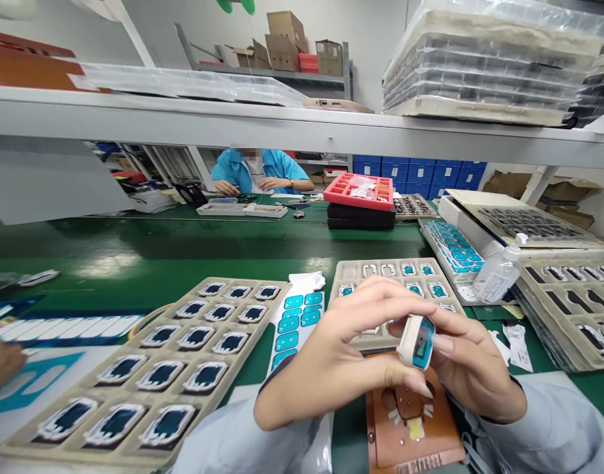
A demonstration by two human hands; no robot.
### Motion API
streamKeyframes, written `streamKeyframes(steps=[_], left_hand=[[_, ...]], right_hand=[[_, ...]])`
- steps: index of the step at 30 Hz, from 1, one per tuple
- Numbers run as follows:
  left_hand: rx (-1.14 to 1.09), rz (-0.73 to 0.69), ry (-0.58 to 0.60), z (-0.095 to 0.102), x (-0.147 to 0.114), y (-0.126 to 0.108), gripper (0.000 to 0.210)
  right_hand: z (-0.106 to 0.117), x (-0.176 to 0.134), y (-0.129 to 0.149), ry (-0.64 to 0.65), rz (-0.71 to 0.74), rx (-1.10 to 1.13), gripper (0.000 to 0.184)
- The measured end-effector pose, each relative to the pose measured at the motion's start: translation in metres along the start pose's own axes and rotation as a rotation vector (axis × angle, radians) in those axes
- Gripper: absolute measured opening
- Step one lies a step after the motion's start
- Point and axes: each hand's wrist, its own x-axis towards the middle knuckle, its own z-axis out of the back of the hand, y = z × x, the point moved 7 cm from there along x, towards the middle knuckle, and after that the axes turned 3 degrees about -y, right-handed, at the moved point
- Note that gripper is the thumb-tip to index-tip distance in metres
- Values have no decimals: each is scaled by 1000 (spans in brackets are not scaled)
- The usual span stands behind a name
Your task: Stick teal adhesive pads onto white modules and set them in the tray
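Both hands meet around a small white watch-like case (409, 339) with a teal-blue film on one face. My left hand (338, 342) closes on it from the left, thumb below and fingers arching over the top. From the right, my right hand (472, 362) holds it too, with its thumb at the blue face. Beneath the hands lies a brown leather-like pouch (415, 421). Behind them, a beige tray (348, 276) with blue-faced pieces is partly hidden. A sheet of blue film stickers (289, 322) lies left of my left hand.
A larger beige tray (168, 352) of dark-faced pieces fills the left front. A clear pump bottle (499, 270) and stacked trays (553, 316) stand right. A white shelf beam (302, 135) crosses overhead. Another person (257, 172) sits opposite; someone's hand (2, 362) shows at far left.
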Motion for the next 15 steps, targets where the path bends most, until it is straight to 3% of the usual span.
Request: streamKeyframes(steps=[15], left_hand=[[23, 26, 18, -1, 1, -4, 52]], right_hand=[[3, -2, -4, -36, -16, -26, 27]])
